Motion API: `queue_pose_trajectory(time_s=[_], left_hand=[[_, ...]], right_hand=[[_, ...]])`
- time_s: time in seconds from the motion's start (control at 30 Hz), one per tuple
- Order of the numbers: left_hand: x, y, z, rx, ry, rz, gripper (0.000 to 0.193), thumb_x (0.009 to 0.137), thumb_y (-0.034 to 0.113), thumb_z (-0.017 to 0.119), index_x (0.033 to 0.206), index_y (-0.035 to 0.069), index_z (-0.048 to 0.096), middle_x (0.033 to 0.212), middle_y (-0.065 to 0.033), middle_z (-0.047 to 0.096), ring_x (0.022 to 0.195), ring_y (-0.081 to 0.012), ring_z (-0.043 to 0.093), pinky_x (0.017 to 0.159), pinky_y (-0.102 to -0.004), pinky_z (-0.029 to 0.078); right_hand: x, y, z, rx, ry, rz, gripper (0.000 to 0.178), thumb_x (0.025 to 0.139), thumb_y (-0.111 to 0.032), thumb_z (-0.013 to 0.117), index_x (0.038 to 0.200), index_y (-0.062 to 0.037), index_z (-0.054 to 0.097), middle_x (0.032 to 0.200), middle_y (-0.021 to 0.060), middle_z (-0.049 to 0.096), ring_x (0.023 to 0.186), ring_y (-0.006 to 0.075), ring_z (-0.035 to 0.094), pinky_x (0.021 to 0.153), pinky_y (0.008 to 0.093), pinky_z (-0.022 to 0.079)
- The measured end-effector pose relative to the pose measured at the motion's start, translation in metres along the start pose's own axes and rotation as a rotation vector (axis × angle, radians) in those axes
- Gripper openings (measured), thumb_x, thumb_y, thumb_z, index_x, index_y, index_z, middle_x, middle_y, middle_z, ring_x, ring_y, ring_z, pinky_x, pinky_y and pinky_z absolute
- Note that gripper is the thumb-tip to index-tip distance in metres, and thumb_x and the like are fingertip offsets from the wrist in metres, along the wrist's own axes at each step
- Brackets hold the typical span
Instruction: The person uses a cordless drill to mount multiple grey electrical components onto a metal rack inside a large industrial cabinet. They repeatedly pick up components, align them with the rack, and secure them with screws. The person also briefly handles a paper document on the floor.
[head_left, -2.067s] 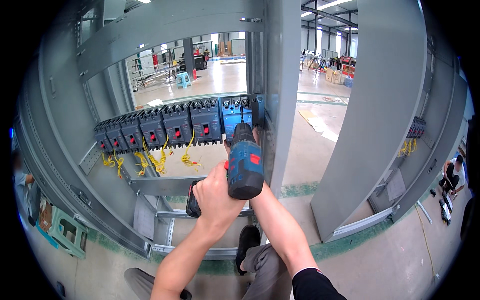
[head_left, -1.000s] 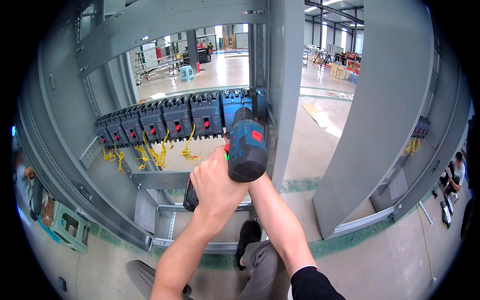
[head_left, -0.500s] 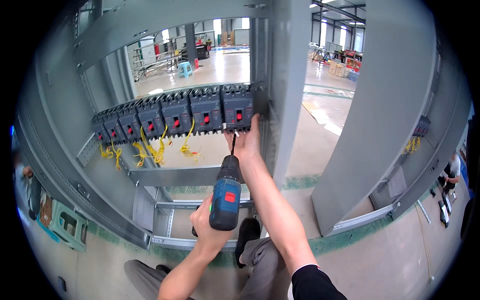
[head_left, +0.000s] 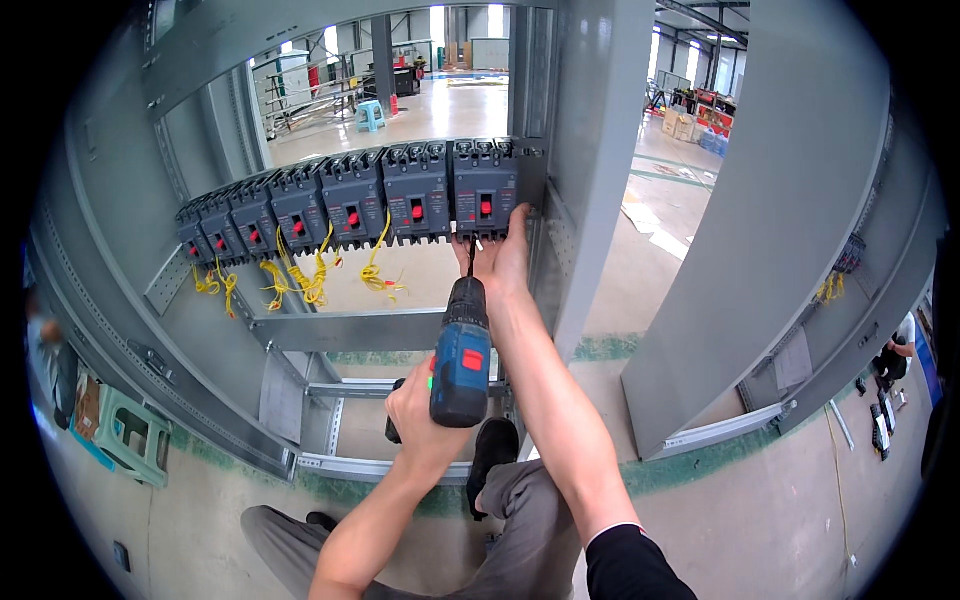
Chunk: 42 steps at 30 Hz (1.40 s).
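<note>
Drill (head_left: 462,340) lowered to breaker's (head_left: 486,180) bottom edge, near opening (head_left: 422,280).

An electrical assembly workshop. Grey steel frames (head_left: 590,150) stand on a green-striped floor (head_left: 720,530); one carries a row of breakers (head_left: 417,195) with yellow wires (head_left: 311,286) hanging below, and a drill (head_left: 463,370) is held under them. Beyond lies a wide hall with a dark pillar (head_left: 382,65), a stool (head_left: 371,113) and cartons (head_left: 680,125); at far right, a person (head_left: 896,355) crouches.
</note>
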<state>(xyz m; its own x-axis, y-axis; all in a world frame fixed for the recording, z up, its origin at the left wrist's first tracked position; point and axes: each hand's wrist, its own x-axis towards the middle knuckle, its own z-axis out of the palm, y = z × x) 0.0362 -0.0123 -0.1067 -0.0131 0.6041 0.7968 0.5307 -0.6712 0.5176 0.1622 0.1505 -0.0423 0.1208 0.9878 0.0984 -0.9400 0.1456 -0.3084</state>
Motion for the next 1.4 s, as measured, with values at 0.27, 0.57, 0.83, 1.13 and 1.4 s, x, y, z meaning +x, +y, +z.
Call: queue_pose_trajectory(time_s=[0.27, 0.57, 0.83, 1.13, 1.4], left_hand=[[0.002, -0.007, 0.004, -0.026, 0.014, 0.005, 0.026, 0.066, 0.003, 0.077, 0.087, 0.000, 0.062, 0.072, -0.0156, 0.064, 0.065, -0.0355, 0.064, 0.061, -0.0379, 0.050], [0.007, 0.007, 0.001, -0.011, -0.029, -0.047, 0.029, 0.065, 0.003, 0.077, 0.091, -0.001, 0.063, 0.075, -0.0182, 0.065, 0.068, -0.0381, 0.065, 0.063, -0.0389, 0.051], [0.011, 0.014, -0.006, 0.052, -0.094, -0.060, 0.043, 0.065, 0.007, 0.075, 0.105, -0.002, 0.063, 0.080, -0.0202, 0.066, 0.073, -0.0404, 0.066, 0.065, -0.0405, 0.051], [0.012, 0.014, -0.005, 0.073, -0.104, -0.055, 0.039, 0.066, 0.006, 0.074, 0.102, -0.003, 0.064, 0.080, -0.0198, 0.067, 0.073, -0.0390, 0.067, 0.067, -0.0398, 0.052], [0.012, 0.018, -0.001, 0.090, -0.107, -0.049, 0.044, 0.062, 0.011, 0.076, 0.101, -0.001, 0.061, 0.082, -0.0198, 0.066, 0.073, -0.0404, 0.065, 0.064, -0.0424, 0.051]], right_hand=[[0.005, 0.000, -0.007, -0.007, -0.003, -0.007, 0.065, 0.092, -0.065, 0.046, 0.134, -0.0156, 0.050, 0.134, 0.0046, 0.050, 0.123, 0.0223, 0.048, 0.106, 0.0418, 0.040], [0.006, -0.001, -0.010, -0.036, -0.024, 0.004, 0.069, 0.091, -0.068, 0.045, 0.136, -0.0152, 0.047, 0.133, 0.0056, 0.050, 0.124, 0.0240, 0.047, 0.107, 0.0427, 0.038], [0.001, -0.002, -0.006, -0.077, -0.080, -0.006, 0.071, 0.090, -0.069, 0.046, 0.134, -0.0145, 0.047, 0.128, 0.0054, 0.050, 0.117, 0.0228, 0.049, 0.105, 0.0405, 0.040], [0.007, -0.002, -0.016, -0.098, -0.069, -0.014, 0.071, 0.089, -0.069, 0.048, 0.135, -0.0142, 0.046, 0.129, 0.0050, 0.051, 0.117, 0.0221, 0.049, 0.104, 0.0419, 0.041], [0.007, -0.003, -0.015, -0.137, -0.099, -0.038, 0.074, 0.089, -0.067, 0.050, 0.137, -0.0119, 0.042, 0.131, 0.0073, 0.047, 0.117, 0.0240, 0.049, 0.105, 0.0447, 0.041]])
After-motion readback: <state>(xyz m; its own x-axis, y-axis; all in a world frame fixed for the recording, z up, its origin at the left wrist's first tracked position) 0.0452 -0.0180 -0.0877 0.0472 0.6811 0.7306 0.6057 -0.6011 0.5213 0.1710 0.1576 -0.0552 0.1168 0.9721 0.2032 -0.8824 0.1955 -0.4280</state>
